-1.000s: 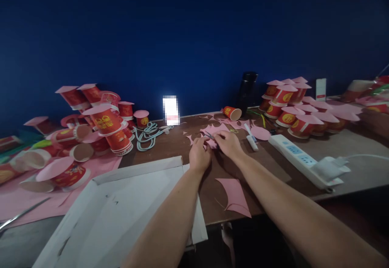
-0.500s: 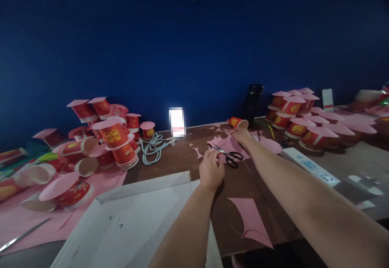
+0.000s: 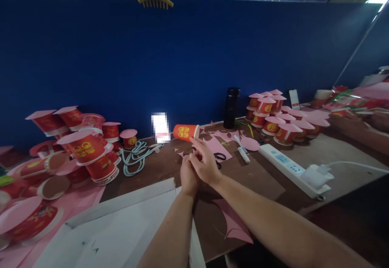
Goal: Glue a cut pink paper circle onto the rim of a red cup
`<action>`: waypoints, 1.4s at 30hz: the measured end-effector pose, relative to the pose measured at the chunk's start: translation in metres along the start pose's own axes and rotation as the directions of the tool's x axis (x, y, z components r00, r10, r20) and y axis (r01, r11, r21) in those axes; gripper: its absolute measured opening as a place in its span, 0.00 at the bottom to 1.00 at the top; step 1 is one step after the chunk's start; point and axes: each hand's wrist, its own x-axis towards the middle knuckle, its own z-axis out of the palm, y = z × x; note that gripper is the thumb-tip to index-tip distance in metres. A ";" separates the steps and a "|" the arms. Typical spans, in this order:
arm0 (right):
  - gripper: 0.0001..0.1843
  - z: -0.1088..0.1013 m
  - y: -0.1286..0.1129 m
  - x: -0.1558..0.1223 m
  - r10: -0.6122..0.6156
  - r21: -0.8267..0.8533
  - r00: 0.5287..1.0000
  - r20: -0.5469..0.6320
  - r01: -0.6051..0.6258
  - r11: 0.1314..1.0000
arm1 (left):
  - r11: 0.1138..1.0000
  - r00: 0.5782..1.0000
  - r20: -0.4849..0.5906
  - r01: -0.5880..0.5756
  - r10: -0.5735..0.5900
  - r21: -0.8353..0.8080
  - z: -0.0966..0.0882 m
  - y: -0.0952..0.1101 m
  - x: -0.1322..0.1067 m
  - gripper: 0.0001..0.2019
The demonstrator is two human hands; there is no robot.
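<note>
A red paper cup (image 3: 184, 132) with yellow characters lies on its side in the air above the table. My right hand (image 3: 207, 163) is closed, its fingertips at the cup's open end. Close against it is my left hand (image 3: 188, 175), its fingers mostly hidden behind the right one. Scissors with black handles (image 3: 219, 156) lie just beyond my right hand, on a pink paper offcut (image 3: 224, 148); their blades are hidden. A pink paper disc (image 3: 250, 144) and a white tube (image 3: 244, 155) are to the right.
Red cups with pink paper tops stand stacked at left (image 3: 88, 148) and right (image 3: 264, 107). A white box lid (image 3: 127, 231), a pale cable (image 3: 133, 160), a black bottle (image 3: 231, 108) and a power strip (image 3: 282, 160) surround the hands. A co-worker's arm (image 3: 354, 128) shows far right.
My right hand has brought the cup left from near the bottle, and both hands are now together. The view has turned to the right, showing more of the power strip.
</note>
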 end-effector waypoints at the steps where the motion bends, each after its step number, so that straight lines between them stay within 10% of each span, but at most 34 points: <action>1: 0.27 0.000 -0.003 -0.006 -0.031 0.020 0.999 -0.014 0.031 0.999 | 1.000 1.000 -0.016 0.007 -0.007 -0.029 0.000 0.002 0.000 0.05; 6: 0.24 -0.003 -0.004 -0.011 0.242 0.249 0.970 -0.034 -0.227 0.942 | 0.934 0.985 0.066 0.175 -0.162 -0.311 0.004 0.012 0.000 0.05; 12: 0.18 -0.003 0.003 0.002 0.533 0.676 0.844 0.061 -0.428 0.600 | 0.631 0.913 0.211 0.395 -0.349 -0.667 0.001 0.016 0.003 0.06; 19: 0.10 -0.008 0.015 0.009 0.632 0.807 0.755 0.174 -0.477 0.349 | 0.649 0.934 0.118 0.321 -0.336 -0.690 -0.002 0.002 0.014 0.07; 34: 0.13 -0.012 0.027 0.006 0.611 0.556 0.784 0.112 -0.559 0.615 | 0.662 0.940 0.016 0.251 -0.339 -0.706 -0.017 0.014 0.022 0.05; 42: 0.06 -0.013 0.049 0.005 0.245 0.031 0.968 -0.060 -0.244 0.969 | 0.659 0.936 -0.082 0.177 -0.341 -0.731 -0.036 0.015 0.033 0.08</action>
